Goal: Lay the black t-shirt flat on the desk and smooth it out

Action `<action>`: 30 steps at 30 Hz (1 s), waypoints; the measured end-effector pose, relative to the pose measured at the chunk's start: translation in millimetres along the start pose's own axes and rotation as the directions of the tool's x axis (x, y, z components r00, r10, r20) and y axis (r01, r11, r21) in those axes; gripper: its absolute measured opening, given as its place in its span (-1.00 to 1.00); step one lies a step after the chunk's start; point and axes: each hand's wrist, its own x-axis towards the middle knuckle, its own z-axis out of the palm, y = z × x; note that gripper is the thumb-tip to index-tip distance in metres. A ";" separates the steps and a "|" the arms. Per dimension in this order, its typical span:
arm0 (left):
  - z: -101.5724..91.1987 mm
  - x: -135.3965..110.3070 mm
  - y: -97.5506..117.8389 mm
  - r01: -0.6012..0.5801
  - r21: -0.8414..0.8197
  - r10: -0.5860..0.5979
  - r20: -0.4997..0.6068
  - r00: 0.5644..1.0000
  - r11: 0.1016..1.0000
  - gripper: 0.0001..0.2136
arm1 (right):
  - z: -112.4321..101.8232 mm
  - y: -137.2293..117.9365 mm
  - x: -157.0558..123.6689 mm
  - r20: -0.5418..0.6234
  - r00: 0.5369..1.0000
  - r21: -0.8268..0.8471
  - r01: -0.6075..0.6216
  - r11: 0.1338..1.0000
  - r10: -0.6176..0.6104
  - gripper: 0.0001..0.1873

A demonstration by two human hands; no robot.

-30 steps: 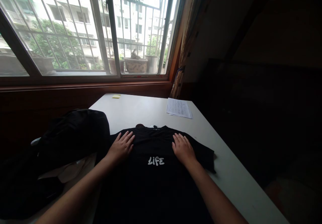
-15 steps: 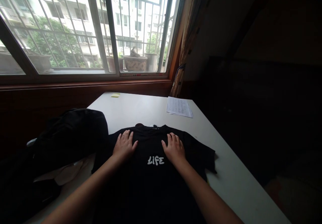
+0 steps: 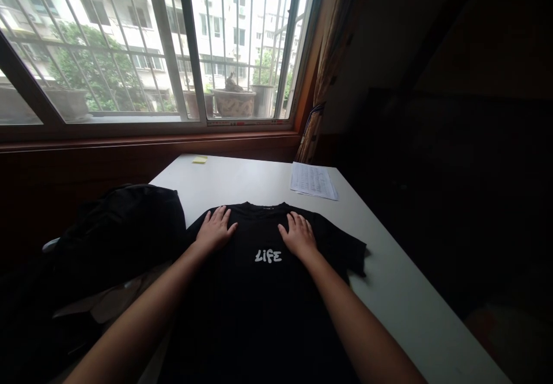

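A black T-shirt (image 3: 259,297) lies spread on a white table (image 3: 228,179), its collar toward the window and a white printed word across its upper part, upside down to me. My left hand (image 3: 216,227) rests flat on the shirt near the left shoulder, fingers apart. Near the opposite shoulder, my right hand (image 3: 298,234) also lies flat with its fingers spread. The right sleeve stretches out over the table; the left sleeve is partly hidden by the dark cloth and my left arm. The shirt's lower part fades into dark shadow.
A heap of black cloth (image 3: 129,228) sits at the table's left side. Printed papers (image 3: 314,181) lie at the far right corner, a yellow sticky note (image 3: 200,159) at the far left. Behind the table are a barred window (image 3: 142,50) and a tied curtain (image 3: 317,119).
Both hands and the shirt's collar have shifted slightly away from me, toward the window. A dark round shape behind the collar no longer shows. The camera view has moved slightly.
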 end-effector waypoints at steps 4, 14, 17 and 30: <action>0.4 13.8 -3.1 -0.012 -0.005 0.012 0.015 1.000 1.000 -0.35 | 0.9 3.4 11.4 0.038 0.999 0.000 -0.004 1.000 0.004 -0.25; 1.7 39.1 -9.6 -0.019 -0.002 0.019 0.060 0.998 1.000 -0.32 | 2.5 10.4 40.4 0.104 0.994 -0.021 -0.022 1.000 0.024 -0.24; 1.1 44.8 -12.3 -0.024 0.001 0.023 0.066 0.998 1.000 -0.32 | 3.2 11.9 47.4 0.109 0.994 -0.023 -0.022 1.000 0.024 -0.24; 6.6 61.8 -25.7 -0.027 0.019 0.026 0.055 0.998 0.999 -0.33 | 7.0 20.7 64.0 0.097 0.995 -0.013 0.003 1.000 -0.001 -0.21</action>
